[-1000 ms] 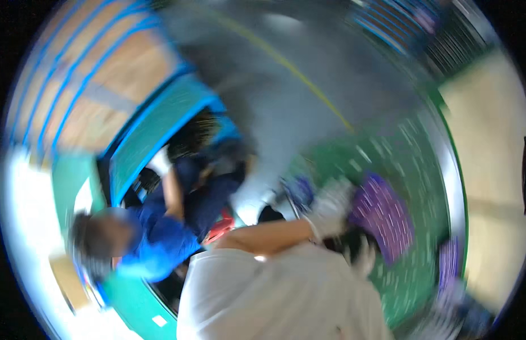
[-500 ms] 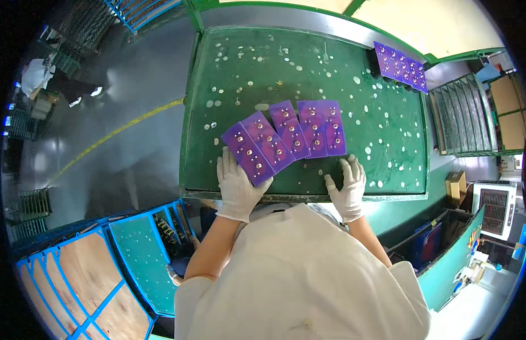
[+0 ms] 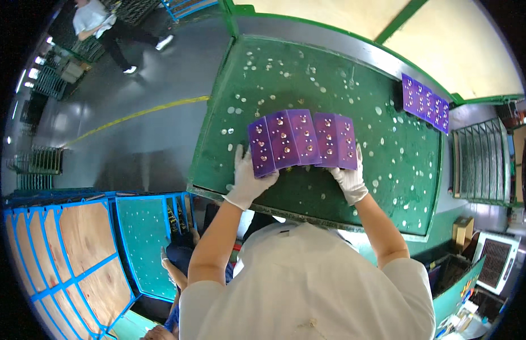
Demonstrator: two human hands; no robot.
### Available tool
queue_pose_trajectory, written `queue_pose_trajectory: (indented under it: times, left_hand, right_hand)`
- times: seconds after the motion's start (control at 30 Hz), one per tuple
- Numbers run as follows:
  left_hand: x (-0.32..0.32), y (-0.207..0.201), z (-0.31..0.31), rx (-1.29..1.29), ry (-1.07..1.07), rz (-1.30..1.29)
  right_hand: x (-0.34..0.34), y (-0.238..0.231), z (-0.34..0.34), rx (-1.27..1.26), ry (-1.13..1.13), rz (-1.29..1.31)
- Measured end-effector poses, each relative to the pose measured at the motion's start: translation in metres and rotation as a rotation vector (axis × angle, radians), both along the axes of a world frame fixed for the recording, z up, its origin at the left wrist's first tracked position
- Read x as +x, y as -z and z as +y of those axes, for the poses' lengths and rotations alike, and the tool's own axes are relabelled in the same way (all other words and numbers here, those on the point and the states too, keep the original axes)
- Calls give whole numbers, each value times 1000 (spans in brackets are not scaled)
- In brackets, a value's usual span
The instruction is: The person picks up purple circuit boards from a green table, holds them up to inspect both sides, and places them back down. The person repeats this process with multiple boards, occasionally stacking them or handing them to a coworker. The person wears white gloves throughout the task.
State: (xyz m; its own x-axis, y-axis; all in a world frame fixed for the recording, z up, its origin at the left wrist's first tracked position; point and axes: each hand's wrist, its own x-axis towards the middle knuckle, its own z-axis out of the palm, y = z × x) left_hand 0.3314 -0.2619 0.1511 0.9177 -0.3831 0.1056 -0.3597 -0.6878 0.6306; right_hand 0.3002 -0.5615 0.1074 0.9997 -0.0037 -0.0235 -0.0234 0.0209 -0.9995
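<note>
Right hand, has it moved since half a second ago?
Yes. The right hand has moved farther in over the green table, away from the table's near edge.

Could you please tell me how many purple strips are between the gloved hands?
5 purple strips: three toward the left hand, two toward the right hand; more could be hidden beneath.

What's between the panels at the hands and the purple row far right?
Pale-spotted green tabletop separates the near purple panels from the far row, in the head view.
</note>
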Motion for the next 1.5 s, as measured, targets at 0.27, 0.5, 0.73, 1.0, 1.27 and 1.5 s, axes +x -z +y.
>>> queue_pose_trajectory:
  times: [0.27, 0.5, 0.73, 1.0, 1.27, 1.5]
  left_hand:
    - [-25, -37, -27, -399, -149, 39]
    - [-46, -135, -32, -44, -5, -347]
    - [-91, -169, -28, -848, -126, -41]
    - [-132, -158, -18, -904, -363, -193]
    - [-148, -118, 21, -1566, -443, 183]
    - [-151, -120, 72, -1786, -445, 281]
  right_hand:
    - [-8, -15, 3, 145, 56, 6]
    - [-9, -55, 15, 774, 18, 249]
    - [-1, -92, 40, 561, -212, 107]
    - [27, -86, 65, 681, -650, -8]
    - [17, -93, 99, 808, -749, 25]
    - [-5, -114, 143, 291, -465, -102]
